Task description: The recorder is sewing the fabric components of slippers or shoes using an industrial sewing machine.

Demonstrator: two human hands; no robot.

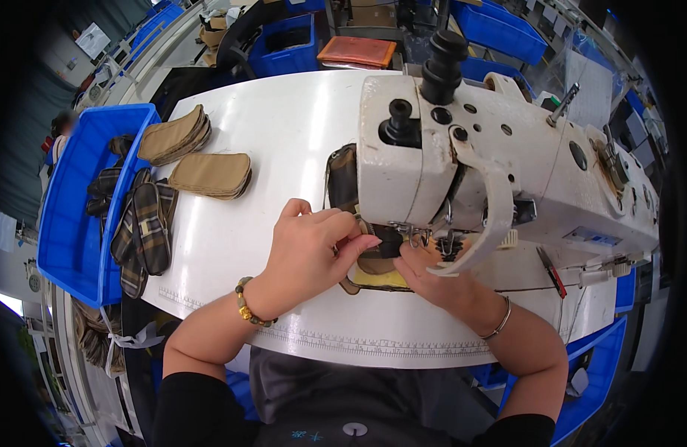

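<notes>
A plaid and tan fabric pouch [342, 177] lies under the head of a white sewing machine [403, 179], its near part partly covered by my hands. A short black strip [389, 243] and a yellow patch [384, 277] show on it beside the presser foot. With thumb and forefinger, my left hand [310, 242] pinches the pouch's edge left of the needle area. My right hand [436, 277] grips the pouch at the strip's right end, close to the presser foot. The machine's curved lever hides some of its fingers.
Two stacks of tan fabric pieces [211, 175] sit left on the white table [284, 127]. Beyond them, a blue bin [71, 201] holds plaid pieces [146, 223], some over its rim. Red-and-black thread snips [552, 273] lie right of my right hand. A printed ruler runs along the near edge.
</notes>
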